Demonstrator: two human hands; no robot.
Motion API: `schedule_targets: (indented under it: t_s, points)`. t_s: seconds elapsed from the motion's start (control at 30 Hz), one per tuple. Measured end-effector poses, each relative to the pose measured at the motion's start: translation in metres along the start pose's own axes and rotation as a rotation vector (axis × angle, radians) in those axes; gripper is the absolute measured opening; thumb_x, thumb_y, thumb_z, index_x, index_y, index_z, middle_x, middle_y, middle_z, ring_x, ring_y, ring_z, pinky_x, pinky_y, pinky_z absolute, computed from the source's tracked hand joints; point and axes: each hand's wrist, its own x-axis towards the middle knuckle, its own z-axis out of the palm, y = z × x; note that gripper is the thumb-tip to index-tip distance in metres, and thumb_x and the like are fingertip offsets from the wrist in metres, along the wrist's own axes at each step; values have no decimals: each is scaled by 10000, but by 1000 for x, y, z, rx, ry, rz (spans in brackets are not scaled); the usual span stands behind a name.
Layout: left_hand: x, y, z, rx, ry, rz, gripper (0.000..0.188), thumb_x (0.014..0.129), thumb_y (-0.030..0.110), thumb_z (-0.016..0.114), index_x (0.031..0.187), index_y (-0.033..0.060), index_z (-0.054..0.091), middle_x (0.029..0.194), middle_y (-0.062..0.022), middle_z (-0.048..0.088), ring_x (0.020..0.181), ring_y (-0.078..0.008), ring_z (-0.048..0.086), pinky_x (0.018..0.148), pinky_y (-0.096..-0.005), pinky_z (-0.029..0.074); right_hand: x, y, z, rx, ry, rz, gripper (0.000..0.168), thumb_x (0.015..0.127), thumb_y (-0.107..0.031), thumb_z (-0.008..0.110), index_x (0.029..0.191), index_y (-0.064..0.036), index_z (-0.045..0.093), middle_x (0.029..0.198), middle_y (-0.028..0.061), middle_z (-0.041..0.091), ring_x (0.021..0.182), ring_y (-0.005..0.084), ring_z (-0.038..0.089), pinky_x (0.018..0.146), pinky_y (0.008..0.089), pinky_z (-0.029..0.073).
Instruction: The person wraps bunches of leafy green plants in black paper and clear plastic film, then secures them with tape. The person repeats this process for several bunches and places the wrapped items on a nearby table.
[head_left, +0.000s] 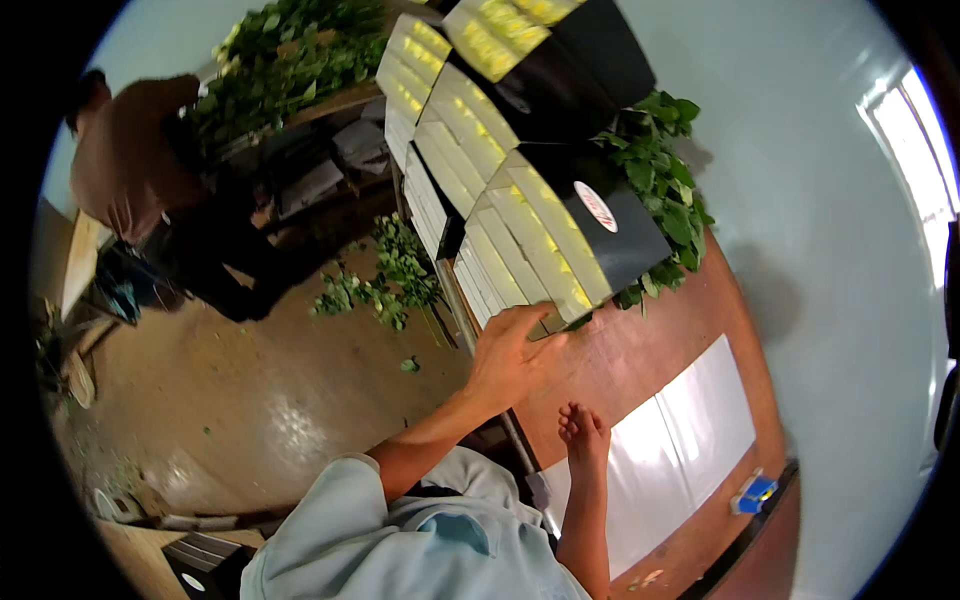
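Observation:
My left hand (516, 356) reaches to the near lower corner of a bunch of yellow flowers (532, 240) wrapped in pale corrugated card and a black sleeve with an oval label. Its thumb and fingers are spread around that corner; whether they press on it is hard to tell. Similar wrapped bunches (469, 124) are stacked behind, their yellow blooms showing between the card layers. My right hand (585, 431) hangs above the table with fingers curled in, and nothing shows in it. Beside it a white sheet (682, 442) lies on the brown table (600, 367).
Leafy stems (664, 180) stick out behind the bunches near the wall. A small blue object (754, 492) sits by the table's right end. Cut greenery (397, 270) lies on the floor. At left, a person (142, 165) bends by a bench heaped with leafy stems (300, 67).

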Motion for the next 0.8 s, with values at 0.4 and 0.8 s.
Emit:
schedule_targets:
  t_s: [0.4,0.8]
  points:
    - [-16,-15,45,-244,226,25,275,859,57,667,1134,58,672,888,-105,675,827,-315,637,778,-415,501,69,-61,52,-346,-220,-151,228,1041,-127,481,1177,16,596,1101,85,650,961,169,651,815,296,556]
    - [-26,-24,68,-342,371,77,448,809,-24,634,1246,76,625,999,-88,671,951,-292,623,827,-416,502,98,-71,65,-374,-438,-269,306,1051,-226,469,1258,-24,567,1159,73,620,1032,183,616,875,306,525]
